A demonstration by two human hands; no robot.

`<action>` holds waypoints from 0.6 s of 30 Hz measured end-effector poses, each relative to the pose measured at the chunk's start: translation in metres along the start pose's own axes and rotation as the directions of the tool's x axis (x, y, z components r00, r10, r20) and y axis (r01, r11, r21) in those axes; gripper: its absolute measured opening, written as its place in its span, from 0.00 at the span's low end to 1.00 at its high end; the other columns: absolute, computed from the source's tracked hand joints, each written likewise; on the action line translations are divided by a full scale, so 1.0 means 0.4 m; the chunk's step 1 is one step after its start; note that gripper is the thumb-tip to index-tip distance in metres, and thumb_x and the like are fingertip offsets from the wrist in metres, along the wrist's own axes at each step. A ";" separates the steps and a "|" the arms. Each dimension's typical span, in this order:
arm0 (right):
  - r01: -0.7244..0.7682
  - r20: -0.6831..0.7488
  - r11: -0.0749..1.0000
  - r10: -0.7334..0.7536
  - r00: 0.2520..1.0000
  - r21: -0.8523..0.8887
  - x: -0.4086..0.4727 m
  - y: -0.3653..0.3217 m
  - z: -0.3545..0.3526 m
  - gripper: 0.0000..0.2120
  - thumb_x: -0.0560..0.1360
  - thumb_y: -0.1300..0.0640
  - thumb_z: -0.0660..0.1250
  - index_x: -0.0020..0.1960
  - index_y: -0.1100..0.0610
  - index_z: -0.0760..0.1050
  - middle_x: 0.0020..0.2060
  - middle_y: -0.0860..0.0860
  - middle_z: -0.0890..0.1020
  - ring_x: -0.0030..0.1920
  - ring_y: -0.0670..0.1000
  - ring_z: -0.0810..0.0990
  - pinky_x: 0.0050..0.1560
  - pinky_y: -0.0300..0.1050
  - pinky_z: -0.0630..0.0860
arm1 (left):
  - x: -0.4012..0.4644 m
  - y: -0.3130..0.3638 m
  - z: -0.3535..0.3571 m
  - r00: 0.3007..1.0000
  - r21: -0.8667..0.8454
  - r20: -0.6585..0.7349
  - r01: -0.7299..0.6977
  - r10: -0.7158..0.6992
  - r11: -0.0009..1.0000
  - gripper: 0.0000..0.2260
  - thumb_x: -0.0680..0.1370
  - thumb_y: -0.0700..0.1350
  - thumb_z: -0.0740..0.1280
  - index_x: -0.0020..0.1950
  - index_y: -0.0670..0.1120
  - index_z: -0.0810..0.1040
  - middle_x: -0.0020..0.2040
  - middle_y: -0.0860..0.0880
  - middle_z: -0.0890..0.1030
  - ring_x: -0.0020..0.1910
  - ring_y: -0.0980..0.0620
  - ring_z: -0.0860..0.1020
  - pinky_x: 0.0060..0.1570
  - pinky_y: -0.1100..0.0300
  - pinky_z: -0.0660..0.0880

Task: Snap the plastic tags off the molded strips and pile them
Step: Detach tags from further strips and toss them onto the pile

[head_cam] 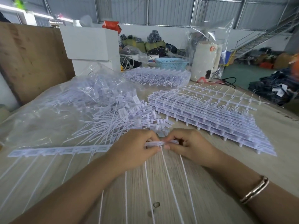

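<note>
A white molded strip of plastic tags lies across the wooden table in front of me, its thin tails running toward me. My left hand grips the strip near its right end. My right hand pinches the end tag right beside it, fingertips of both hands nearly touching. Just beyond my hands lies the pile of loose snapped tags. A stack of whole molded strips sits to the right of the pile.
A clear plastic bag with more tags spreads over the left of the table. Another bundle of strips lies farther back, near a blue basket, white boxes and a bagged white appliance. A wooden board stands at left.
</note>
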State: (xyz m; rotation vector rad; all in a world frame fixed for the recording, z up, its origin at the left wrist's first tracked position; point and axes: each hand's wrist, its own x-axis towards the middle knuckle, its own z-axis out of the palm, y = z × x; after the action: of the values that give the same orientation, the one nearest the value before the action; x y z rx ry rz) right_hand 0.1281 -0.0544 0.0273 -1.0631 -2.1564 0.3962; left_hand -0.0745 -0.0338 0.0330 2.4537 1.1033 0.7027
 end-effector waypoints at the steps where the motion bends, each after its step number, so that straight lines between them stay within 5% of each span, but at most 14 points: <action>1: 0.027 -0.008 0.999 -0.027 1.000 -0.031 0.001 0.000 -0.001 0.05 0.72 0.60 0.72 0.46 0.60 0.81 0.33 0.42 0.75 0.31 0.40 0.71 0.34 0.29 0.65 | 0.000 -0.001 -0.002 1.000 -0.045 0.005 0.019 -0.019 0.999 0.03 0.72 0.50 0.71 0.44 0.55 0.79 0.34 0.56 0.78 0.32 0.57 0.76 0.34 0.60 0.71; 8: 0.087 0.009 0.995 -0.087 0.996 -0.053 0.006 -0.003 0.009 0.10 0.73 0.55 0.70 0.48 0.61 0.82 0.32 0.47 0.78 0.30 0.39 0.72 0.34 0.29 0.66 | -0.003 -0.007 -0.005 0.994 -0.208 0.019 0.107 -0.106 0.972 0.07 0.68 0.47 0.76 0.41 0.51 0.79 0.35 0.55 0.80 0.33 0.59 0.76 0.32 0.67 0.69; 18: -0.148 0.073 0.927 0.131 0.989 0.345 0.005 0.011 0.008 0.12 0.74 0.56 0.65 0.41 0.64 0.80 0.30 0.46 0.81 0.28 0.43 0.76 0.34 0.32 0.71 | -0.008 0.000 0.010 0.994 -0.204 -0.035 0.095 -0.104 0.974 0.14 0.66 0.43 0.78 0.33 0.57 0.73 0.31 0.63 0.77 0.29 0.64 0.73 0.30 0.70 0.68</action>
State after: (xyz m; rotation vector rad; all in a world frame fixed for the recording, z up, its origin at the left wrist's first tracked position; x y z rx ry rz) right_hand 0.1277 -0.0498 0.0236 -1.0102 -1.9584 0.8473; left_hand -0.0741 -0.0369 0.0289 2.2063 1.1050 0.8016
